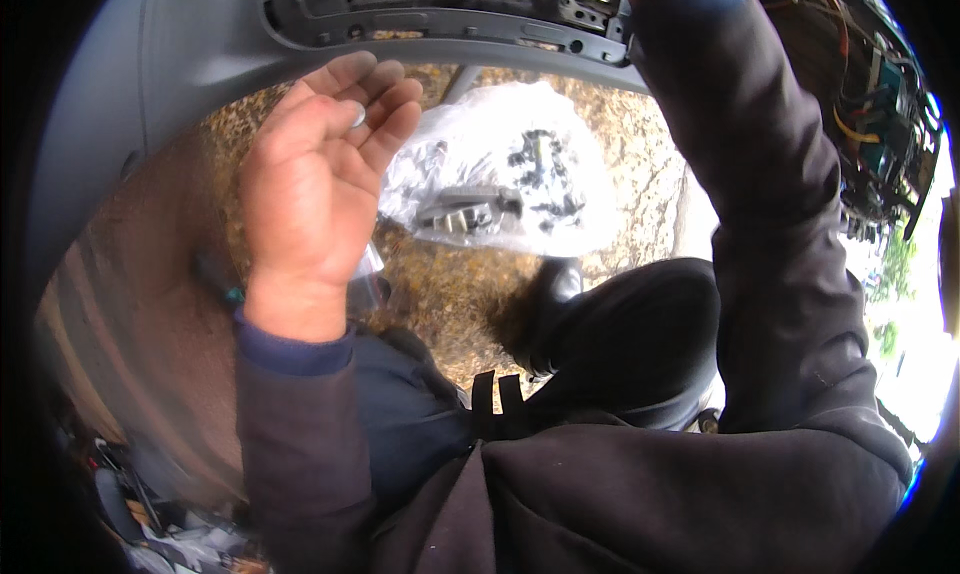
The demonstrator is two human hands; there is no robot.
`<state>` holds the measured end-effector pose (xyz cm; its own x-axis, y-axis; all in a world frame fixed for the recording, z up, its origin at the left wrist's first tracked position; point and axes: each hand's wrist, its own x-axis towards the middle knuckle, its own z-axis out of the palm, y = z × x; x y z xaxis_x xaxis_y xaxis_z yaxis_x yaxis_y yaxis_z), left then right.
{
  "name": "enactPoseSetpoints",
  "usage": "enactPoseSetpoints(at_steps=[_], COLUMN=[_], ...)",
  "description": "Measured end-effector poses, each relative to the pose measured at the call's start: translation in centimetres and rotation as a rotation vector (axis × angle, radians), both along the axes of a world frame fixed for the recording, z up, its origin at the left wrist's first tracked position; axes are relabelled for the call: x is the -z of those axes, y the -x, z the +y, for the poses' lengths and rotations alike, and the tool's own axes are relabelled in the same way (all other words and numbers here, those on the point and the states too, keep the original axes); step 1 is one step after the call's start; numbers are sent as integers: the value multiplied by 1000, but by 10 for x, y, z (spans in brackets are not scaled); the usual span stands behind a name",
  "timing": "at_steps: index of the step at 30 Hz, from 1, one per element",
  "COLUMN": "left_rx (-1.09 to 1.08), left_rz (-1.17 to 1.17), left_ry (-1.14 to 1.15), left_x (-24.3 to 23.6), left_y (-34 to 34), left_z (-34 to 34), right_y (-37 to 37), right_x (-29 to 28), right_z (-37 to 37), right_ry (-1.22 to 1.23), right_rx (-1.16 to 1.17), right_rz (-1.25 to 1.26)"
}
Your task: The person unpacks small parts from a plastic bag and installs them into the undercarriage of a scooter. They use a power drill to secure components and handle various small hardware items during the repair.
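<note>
A dark brown jacket (620, 484) has long, creased sleeves (305, 454) ending in navy cuffs (292, 352). Dark trousers (635, 324) go with it, and two short black straps (484, 394) show at the waist.

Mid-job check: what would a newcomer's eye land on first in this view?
Probably the left hand, palm up with fingers partly curled, left of centre. Next, the pale, see-through plastic bag near the upper middle, with dark parts showing in it. The tangle of exposed wiring at the upper right, beyond the dark right sleeve, stands out too.
</note>
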<state>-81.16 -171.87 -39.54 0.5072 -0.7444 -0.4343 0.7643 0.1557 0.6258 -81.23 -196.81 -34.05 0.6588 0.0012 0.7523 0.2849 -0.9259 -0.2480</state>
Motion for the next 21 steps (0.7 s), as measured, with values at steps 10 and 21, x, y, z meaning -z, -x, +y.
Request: enactPoseSetpoints(at_steps=[10, 21], left_rx=[85, 141], left_rz=[-184, -209], left_ry=[-15, -82], left_x=[13, 27], left_y=[65, 106], left_z=[-79, -115], right_y=[300, 325], right_x=[178, 291], right_z=[29, 62], right_ry=[-423, -689], right_rx=[534, 935], right_rz=[1257, 1025])
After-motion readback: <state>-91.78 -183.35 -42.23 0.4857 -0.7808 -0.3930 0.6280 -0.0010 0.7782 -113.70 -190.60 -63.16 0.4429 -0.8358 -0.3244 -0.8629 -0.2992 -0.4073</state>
